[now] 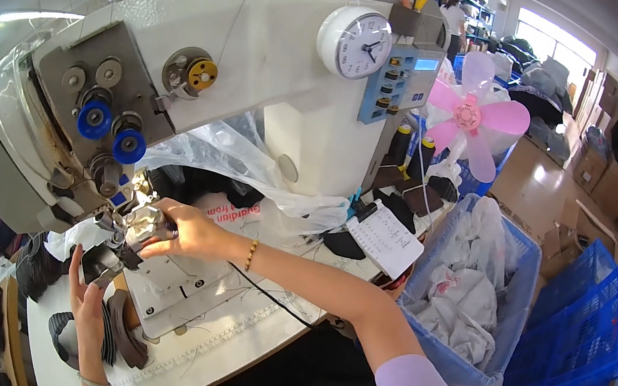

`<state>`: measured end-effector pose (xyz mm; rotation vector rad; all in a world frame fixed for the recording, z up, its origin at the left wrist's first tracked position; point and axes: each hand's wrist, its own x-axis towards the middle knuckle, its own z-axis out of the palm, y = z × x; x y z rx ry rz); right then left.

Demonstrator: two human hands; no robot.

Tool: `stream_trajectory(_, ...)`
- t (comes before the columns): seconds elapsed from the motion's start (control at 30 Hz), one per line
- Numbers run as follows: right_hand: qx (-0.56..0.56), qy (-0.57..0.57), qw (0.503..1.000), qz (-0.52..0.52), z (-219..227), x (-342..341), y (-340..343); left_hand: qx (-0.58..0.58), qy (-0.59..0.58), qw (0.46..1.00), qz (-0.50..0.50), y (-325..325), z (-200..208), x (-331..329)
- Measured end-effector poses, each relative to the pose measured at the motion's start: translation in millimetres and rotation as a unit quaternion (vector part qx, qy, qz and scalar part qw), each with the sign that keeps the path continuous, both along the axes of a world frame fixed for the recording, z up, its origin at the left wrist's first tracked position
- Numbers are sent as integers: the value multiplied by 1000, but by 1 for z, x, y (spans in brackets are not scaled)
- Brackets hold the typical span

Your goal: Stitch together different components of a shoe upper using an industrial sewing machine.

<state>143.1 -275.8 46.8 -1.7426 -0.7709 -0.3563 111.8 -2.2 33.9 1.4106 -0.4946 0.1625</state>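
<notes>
My right hand (192, 232) is closed around a shiny metal fitting (143, 224) below the head of a large white industrial sewing machine (269, 39). My left hand (88, 310) reaches up from the lower left. Its fingers and thumb are at the edge of a small dark curved piece (101, 263) under the needle area, seemingly gripping it. Beside that hand, striped dark fabric pieces (66, 336) and a brown curved piece (131, 339) lie on the white table (219, 341). The needle itself is hard to make out.
A round clock (354, 43) and a control panel (389, 84) sit on the machine. A pink fan (467, 115) stands behind. A notepad (385, 237) lies on the table's right side. Right of it are a blue crate (529, 271) with white bags and stacked blue crates (587, 338). Cardboard boxes (587, 166) stand beyond.
</notes>
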Motion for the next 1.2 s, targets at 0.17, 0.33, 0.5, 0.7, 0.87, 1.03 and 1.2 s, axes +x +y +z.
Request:
stream_trajectory(0.17, 203, 144, 959, 135, -9, 4, 4, 15, 15, 999, 33, -3, 8, -3)
stream_trajectory(0.33, 311, 320, 895, -1, -16, -26, -37, 148, -89, 984, 51, 13, 3, 17)
stream_trajectory(0.5, 300, 331, 889, -103, 6, -60, -87, 67, -60, 996, 17, 0, 5, 21)
stream_trajectory(0.7, 125, 442, 885, 75, 49, -81, -25, 20, -18, 1000, 13, 3, 3, 14)
stream_trajectory(0.87, 3, 433, 896, 98, 79, -39, -21, 30, -9, 999, -3, 4, -4, 18)
stream_trajectory(1.03, -116, 455, 874, 126, 103, -19, -26, 38, -13, 999, -15, 7, -7, 20)
stream_trajectory(1.2, -118, 455, 877, 100, 102, -21, -19, 35, -2, 999, -11, 11, -7, 17)
